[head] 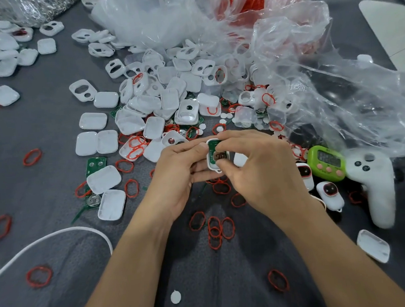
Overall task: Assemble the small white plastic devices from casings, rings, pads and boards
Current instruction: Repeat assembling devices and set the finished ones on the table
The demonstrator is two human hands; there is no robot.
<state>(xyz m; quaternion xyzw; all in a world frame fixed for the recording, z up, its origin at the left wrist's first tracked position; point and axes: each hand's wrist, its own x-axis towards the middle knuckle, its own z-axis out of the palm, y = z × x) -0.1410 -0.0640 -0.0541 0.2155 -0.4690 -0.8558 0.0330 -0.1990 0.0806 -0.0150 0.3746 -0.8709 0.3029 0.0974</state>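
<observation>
Both hands meet at the middle of the grey cloth. My left hand (181, 172) grips a white casing (211, 165) from its left side, fingers curled under it. A green board (217, 152) lies inside that casing. My right hand (254, 166) pinches the board and casing from the right, thumb and fingertips on top. A pile of white casings (167, 100) lies just beyond the hands. Red rings (214, 228) are scattered all over the cloth. A round white pad (175, 297) lies near the front, between my forearms.
Crumpled clear plastic bags (312, 75) fill the back right. A green timer (327, 162), a white controller (373, 182) and two finished devices (330, 194) lie to the right. A white cable (57, 237) loops at front left. Loose green boards (94, 165) lie left of the hands.
</observation>
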